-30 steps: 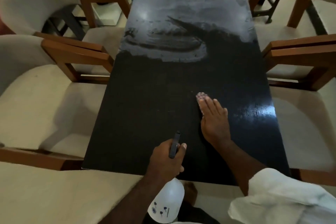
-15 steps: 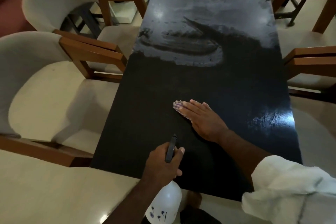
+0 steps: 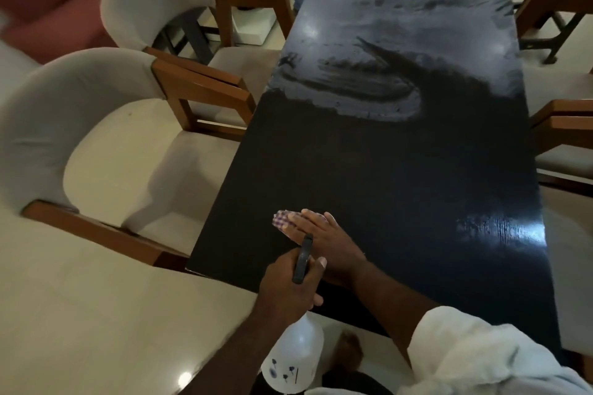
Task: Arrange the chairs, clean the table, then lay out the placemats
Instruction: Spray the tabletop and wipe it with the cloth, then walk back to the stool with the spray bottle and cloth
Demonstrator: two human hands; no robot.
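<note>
While flat on the black table (image 3: 401, 176), right hand (image 3: 324, 234) with fingers spread, pressing a checked cloth (image 3: 281, 221) onto the near left part of the top; left hand (image 3: 288, 285) wrapped round a white spray bottle (image 3: 293, 359), black trigger head (image 3: 303, 258) above the near table edge; dull wet smears (image 3: 362, 86) across the far half; two grey-backed wooden chairs (image 3: 106, 144) just beside the left edge; other chairs (image 3: 561, 125) at the right
</note>
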